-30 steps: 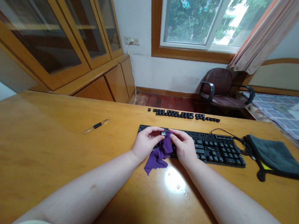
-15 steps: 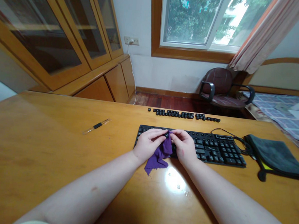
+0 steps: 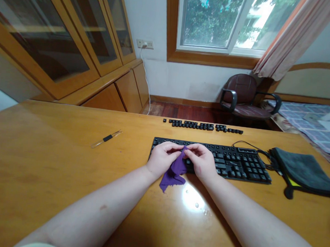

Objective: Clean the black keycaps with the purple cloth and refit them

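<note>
A purple cloth hangs from my fingertips over the front edge of a black keyboard, its ragged lower end lying on the desk. My left hand pinches the cloth from the left side. From the right, my right hand pinches its top with thumb and fingers. Whether a small keycap is wrapped inside the fold cannot be seen. Both hands are above the keyboard's left half and hide many of its keys. Toward the top row, key positions show without caps.
Loose black keycaps stand in rows along the far edge of the wooden desk. A wire keycap puller lies at left. At right are a coiled cable and a dark grey pouch. An armchair stands beyond.
The cloth's upper part has shifted slightly between my fingers and looks narrower, less bunched on the right. My hands stay in nearly the same place.
</note>
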The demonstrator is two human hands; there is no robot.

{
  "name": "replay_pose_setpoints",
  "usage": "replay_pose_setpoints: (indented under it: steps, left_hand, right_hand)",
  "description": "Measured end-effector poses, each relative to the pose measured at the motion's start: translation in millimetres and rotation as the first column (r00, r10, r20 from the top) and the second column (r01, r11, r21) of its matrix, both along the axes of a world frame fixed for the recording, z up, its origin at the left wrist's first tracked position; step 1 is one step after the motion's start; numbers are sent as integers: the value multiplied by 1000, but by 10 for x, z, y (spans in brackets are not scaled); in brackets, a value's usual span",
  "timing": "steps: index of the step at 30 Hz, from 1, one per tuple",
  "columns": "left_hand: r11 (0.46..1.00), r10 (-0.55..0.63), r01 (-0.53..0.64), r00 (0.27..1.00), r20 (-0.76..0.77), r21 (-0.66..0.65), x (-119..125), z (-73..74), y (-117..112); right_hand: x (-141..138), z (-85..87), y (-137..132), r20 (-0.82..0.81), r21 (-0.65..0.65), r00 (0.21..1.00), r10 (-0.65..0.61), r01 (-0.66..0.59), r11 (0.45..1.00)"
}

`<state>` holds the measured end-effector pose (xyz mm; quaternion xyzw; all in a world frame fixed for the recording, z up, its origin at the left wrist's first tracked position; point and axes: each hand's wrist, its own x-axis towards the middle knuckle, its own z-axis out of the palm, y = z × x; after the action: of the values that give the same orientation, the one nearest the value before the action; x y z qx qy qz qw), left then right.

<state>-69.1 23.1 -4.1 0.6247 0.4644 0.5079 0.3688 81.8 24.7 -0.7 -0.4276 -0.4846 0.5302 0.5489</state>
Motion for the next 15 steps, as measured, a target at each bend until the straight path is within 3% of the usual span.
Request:
replay_pose_setpoints:
  steps: [6,10,15]
  left_hand:
    - [990,-17,37,990,141,-138,40,-9,3]
    - [994,-17,31,992,121,-109,30,-8,4]
    - [996,17,-6,993,120,-95,55,28,-14]
  right_hand:
    - [-6,0,15,-31,-5,999,-36,36,999]
    - [0,-5,12,13,25,1000,1,-1,1000]
    - [24,-24,38,-32,-38,999,-10,9,999]
